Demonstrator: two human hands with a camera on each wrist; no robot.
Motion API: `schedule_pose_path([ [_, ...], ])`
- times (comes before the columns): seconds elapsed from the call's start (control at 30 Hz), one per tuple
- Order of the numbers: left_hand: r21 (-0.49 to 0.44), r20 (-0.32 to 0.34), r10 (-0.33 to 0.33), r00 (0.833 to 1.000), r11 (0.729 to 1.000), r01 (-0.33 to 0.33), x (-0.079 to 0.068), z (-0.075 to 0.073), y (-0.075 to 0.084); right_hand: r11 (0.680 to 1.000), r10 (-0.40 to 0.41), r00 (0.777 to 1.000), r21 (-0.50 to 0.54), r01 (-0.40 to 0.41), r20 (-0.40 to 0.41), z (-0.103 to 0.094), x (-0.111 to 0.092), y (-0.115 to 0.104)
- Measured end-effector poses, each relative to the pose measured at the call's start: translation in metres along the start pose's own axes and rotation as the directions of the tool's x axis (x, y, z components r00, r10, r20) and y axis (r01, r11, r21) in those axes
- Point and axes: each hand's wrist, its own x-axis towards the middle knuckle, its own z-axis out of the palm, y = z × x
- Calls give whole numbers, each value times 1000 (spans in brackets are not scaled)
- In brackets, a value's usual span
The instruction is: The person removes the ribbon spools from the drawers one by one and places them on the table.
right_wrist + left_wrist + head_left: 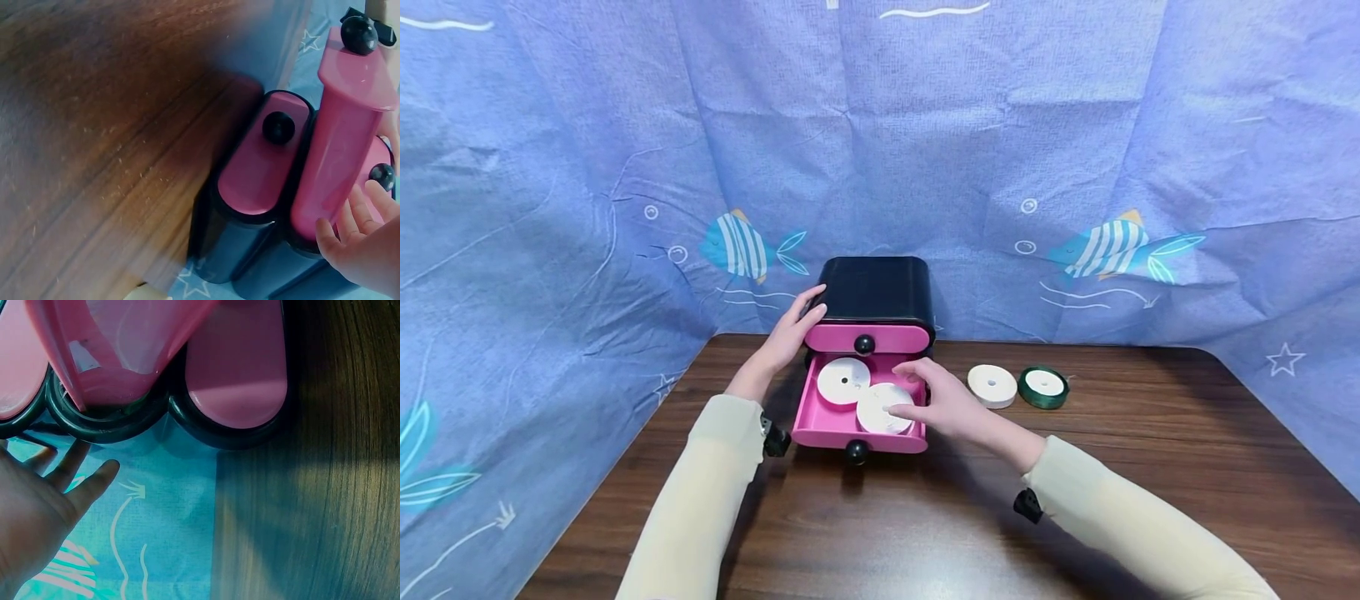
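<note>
A black cabinet (874, 287) with pink fronts stands on the table, and its middle drawer (811, 423) is pulled out. Inside lie two ribbon spools with white faces, one at the back left (842, 379) and one at the front right (874, 410); the front one overlaps the other. My left hand (784, 335) rests against the cabinet's upper left side, fingers extended. Over the right part of the drawer hovers my right hand (951, 402), fingers and thumb spread apart above the front spool. Whether it touches that spool I cannot tell. The right wrist view shows the drawer's outer side beside the hand (365, 250).
To the right of the cabinet, a cream-white ribbon spool (992, 385) and a dark green ribbon spool (1043, 388) lie on the brown wooden table (1150, 433). A blue cloth (970, 167) with fish prints hangs behind. Black round knobs (856, 452) stick out from the drawer fronts.
</note>
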Motion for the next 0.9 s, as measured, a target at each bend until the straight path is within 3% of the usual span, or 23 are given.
schedule_pose_path([
  [0.3, -11, 0, -5, 1000, 1000, 5, 1, 0, -1, 1000, -3, 998, -17, 4, 65, 9, 3, 5],
  [0.67, 13, -8, -10, 1000, 1000, 10, 0, 0, -2, 979, -118, 985, -153, 137, 127, 11, 7, 6],
  [0.9, 15, -11, -7, 1000, 1000, 7, 0, 1, 0, 970, -96, 982, -206, 128, 162, 11, 9, 6],
])
